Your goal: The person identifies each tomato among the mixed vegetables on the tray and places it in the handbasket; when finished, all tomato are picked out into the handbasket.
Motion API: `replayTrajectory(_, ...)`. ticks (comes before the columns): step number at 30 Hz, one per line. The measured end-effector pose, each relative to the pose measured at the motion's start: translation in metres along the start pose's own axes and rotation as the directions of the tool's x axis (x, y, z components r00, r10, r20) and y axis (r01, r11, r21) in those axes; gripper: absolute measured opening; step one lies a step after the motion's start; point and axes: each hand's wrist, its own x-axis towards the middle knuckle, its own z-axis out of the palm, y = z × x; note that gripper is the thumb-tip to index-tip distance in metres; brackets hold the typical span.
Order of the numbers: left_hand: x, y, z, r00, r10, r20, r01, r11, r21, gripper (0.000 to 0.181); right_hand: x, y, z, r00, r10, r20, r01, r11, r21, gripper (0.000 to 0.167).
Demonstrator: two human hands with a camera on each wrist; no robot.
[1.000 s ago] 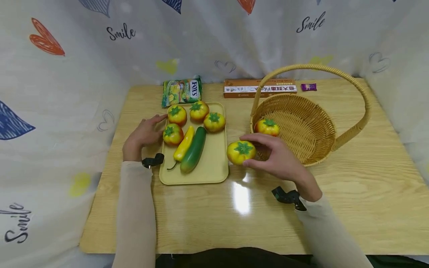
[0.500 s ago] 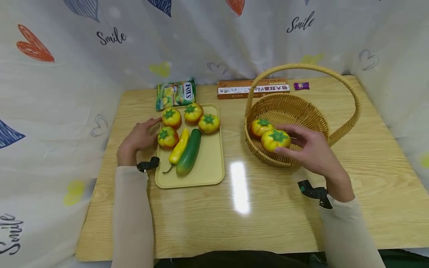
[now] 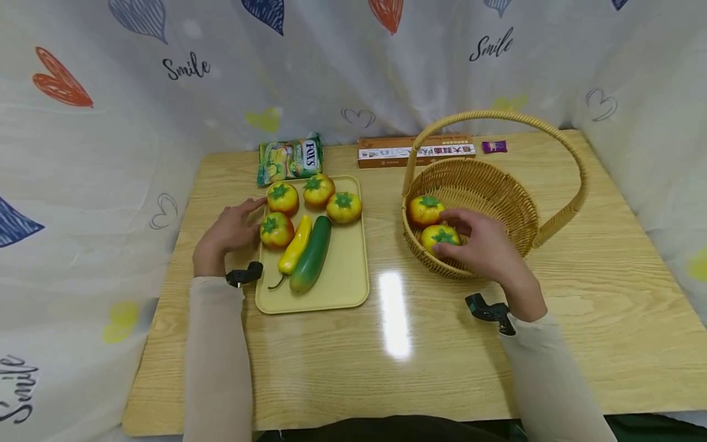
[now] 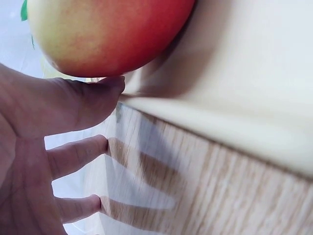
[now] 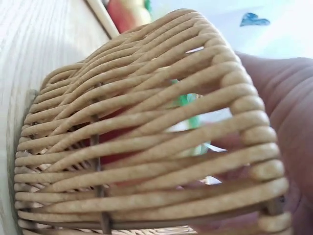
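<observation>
My left hand [image 3: 229, 233] rests at the left edge of the yellow tray [image 3: 345, 270], fingers extended. In the left wrist view the thumb of that hand [image 4: 54, 107] lies against a red-yellow tomato [image 4: 107, 34]. My right hand [image 3: 486, 245] reaches over the front rim of the wicker basket [image 3: 497, 196], its thumb and fingers around a yellow tomato [image 3: 440, 236] low inside. Another tomato [image 3: 425, 212] sits behind that one in the basket. Woven wall [image 5: 146, 147] hides most of the right hand [image 5: 288, 107] in the right wrist view.
On the tray are several tomatoes [image 3: 344, 209], a yellow pepper [image 3: 296, 245] and a green cucumber-like vegetable [image 3: 312, 258]. Behind stand a green candy bag [image 3: 289, 159], a long brown box [image 3: 386, 153] and a small purple packet [image 3: 494, 147]. The basket's tall handle [image 3: 497, 115] arches above it.
My right hand has carried the yellow tomato rightward from beside the tray into the basket, then lower and slightly left beside the other tomato. The left hand has stayed at the tray's edge.
</observation>
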Motion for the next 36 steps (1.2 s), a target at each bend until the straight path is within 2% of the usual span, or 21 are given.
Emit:
replayTrajectory(3, 0.0, 0.0, 0.0, 1.0, -0.008, 0.003, 0.008, 1.0, -0.002, 0.071, -0.001, -0.002, 0.0, 1.0, -0.008, -0.027, 0.008, 1.0, -0.01, 0.065)
replayTrajectory(8, 0.0, 0.0, -0.001, 1.0, -0.013, 0.009, 0.013, 1.0, -0.01, 0.073, -0.005, -0.009, -0.004, 0.996, -0.03, -0.085, 0.033, 0.999, 0.028, 0.067)
replayTrajectory(12, 0.0, 0.0, -0.002, 1.0, -0.017, 0.014, 0.017, 1.0, -0.012, 0.073, -0.004, -0.016, -0.006, 0.985, -0.105, -0.137, 0.113, 0.992, 0.051, 0.064)
replayTrajectory(15, -0.001, 0.001, -0.002, 1.0, -0.023, 0.015, 0.023, 1.0, -0.013, 0.073, -0.001, -0.024, -0.008, 0.974, -0.172, -0.147, 0.184, 0.98, 0.07, 0.065)
replayTrajectory(21, -0.002, 0.002, -0.003, 0.999, -0.034, 0.02, 0.035, 0.999, -0.019, 0.073, 0.01, -0.045, -0.007, 0.964, -0.231, -0.128, 0.248, 0.959, 0.135, 0.065)
replayTrajectory(25, -0.002, 0.002, -0.002, 0.999, -0.028, 0.017, 0.028, 1.0, -0.014, 0.071, 0.02, -0.057, -0.002, 0.966, -0.239, -0.097, 0.252, 0.955, 0.157, 0.065)
replayTrajectory(29, -0.002, 0.001, -0.001, 1.0, -0.022, 0.014, 0.022, 1.0, -0.005, 0.071, 0.031, -0.068, 0.006, 0.971, -0.235, -0.052, 0.241, 0.946, 0.219, 0.065)
replayTrajectory(36, -0.001, 0.0, -0.002, 0.999, -0.029, 0.021, 0.029, 1.0, -0.005, 0.071, 0.054, -0.082, 0.03, 0.97, -0.241, -0.014, 0.234, 0.924, 0.302, 0.068)
